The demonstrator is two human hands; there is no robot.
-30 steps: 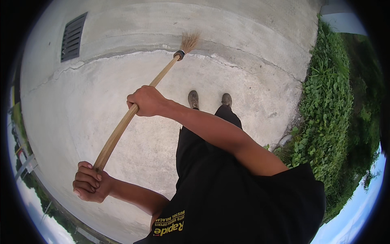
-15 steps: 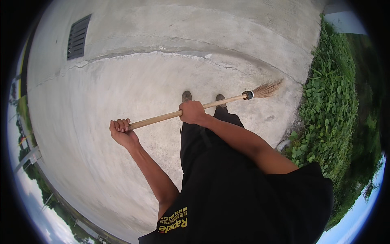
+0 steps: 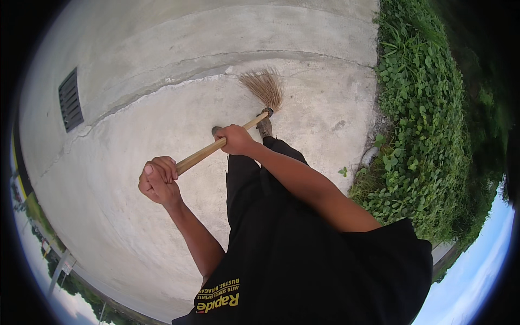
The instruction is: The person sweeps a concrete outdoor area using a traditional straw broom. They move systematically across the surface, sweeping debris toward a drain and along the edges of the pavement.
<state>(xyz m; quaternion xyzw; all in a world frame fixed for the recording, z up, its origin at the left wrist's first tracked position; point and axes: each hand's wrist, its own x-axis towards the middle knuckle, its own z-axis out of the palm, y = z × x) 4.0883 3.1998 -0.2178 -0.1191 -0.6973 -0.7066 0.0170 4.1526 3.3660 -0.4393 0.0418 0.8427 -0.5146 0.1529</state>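
A stick broom [image 3: 201,156] with a pale wooden handle runs slantwise in front of my body. My left hand [image 3: 158,181] is closed round the handle's upper end. Farther down the shaft, my right hand [image 3: 236,140] is wrapped round it. Beyond a dark binding, the brown bristles [image 3: 264,89] fan out over the concrete, close ahead of my right shoe [image 3: 264,128]. My left shoe [image 3: 216,130] shows partly behind the right hand.
Pale concrete floor [image 3: 319,135] spreads around me, with a long crack [image 3: 157,91] crossing it ahead. A dark drain grate [image 3: 71,100] lies at the far left. Dense green plants [image 3: 422,119] border the right side, and a small sprig [image 3: 343,171] lies near their edge.
The bristles have swung leftward from near the plants to ahead of my shoes, now splayed. The handle slants more steeply. My view has shifted right, and my right foot has stepped forward.
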